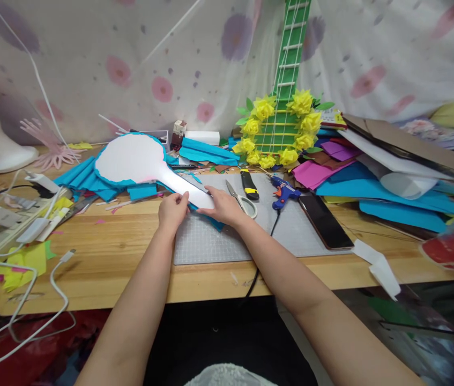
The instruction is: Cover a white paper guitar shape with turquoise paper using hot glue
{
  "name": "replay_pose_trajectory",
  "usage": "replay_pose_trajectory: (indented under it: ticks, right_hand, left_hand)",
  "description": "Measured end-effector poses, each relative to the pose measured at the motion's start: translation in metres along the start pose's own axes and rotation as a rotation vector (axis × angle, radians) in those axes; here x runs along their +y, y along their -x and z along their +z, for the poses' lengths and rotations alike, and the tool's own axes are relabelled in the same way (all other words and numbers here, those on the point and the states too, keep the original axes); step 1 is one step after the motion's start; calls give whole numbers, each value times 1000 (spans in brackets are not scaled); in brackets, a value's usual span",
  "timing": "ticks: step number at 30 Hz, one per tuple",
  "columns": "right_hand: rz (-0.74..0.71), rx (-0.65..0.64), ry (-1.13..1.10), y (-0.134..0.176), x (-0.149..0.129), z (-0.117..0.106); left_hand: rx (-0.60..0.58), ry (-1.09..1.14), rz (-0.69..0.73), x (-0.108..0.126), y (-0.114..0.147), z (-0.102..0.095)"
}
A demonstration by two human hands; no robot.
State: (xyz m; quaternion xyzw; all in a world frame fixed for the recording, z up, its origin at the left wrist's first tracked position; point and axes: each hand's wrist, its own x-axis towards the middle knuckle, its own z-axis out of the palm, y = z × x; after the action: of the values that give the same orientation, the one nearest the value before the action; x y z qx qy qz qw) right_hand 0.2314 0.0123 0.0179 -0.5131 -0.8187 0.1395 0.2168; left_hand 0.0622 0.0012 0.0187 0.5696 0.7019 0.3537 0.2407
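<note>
A white guitar-shaped board (pixel 132 158) with blue crepe paper (pixel 86 179) folded round its rim lies tilted across the table, its neck pointing toward me. At the neck's left edge, my left hand (pixel 173 210) pinches the blue paper between thumb and finger. My right hand (pixel 222 206) rests at the neck's end, thumb and fingers spread to either side of it and touching it. Blue paper sticks out beneath the neck, between and below the hands. The underside of the board is hidden.
A grey cutting mat (pixel 210 249) bears scissors (pixel 243 199), a yellow-black utility knife (pixel 250 185), a blue glue gun (pixel 284 192) and a phone (pixel 325 222). Behind stands a green paper guitar (pixel 281 126) with yellow flowers. Coloured paper (pixel 375 182) is piled right; cables (pixel 29 268) tangle left.
</note>
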Motion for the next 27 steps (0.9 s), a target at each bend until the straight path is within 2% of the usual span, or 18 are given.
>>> replay_pose_trajectory:
  ticks: [3,7,9,10,12,15,18,21,24,27]
  right_hand:
    - [-39,-39,39,-1,3,0]
    - [-14,-10,-16,-3,6,-2]
    - [-13,9,-47,-5,10,-7]
    - [-17,12,-62,-6,13,-10]
    - [-42,-2,-94,-7,18,-18]
    - [-93,-56,-147,-8,25,-26]
    - [-136,-99,-177,-8,30,-31]
    - [-164,-140,-187,-6,35,-37]
    - [-148,-172,-153,-4,42,-44]
    - [-152,-190,-79,-2,49,-48]
  left_hand:
    - [121,56,68,-3,0,2]
    - [356,14,183,-3,-3,-4]
    - [415,-41,287,-1,-10,-14]
    - [407,-72,348,1,-15,-20]
    - [304,-140,470,6,-26,-35]
    - [6,-242,603,16,-44,-56]
    - [-248,-367,624,25,-57,-65]
    - [-428,-493,592,30,-61,-62]
    - [-480,-546,559,29,-57,-53]
    - [-400,-630,618,21,-43,-42]
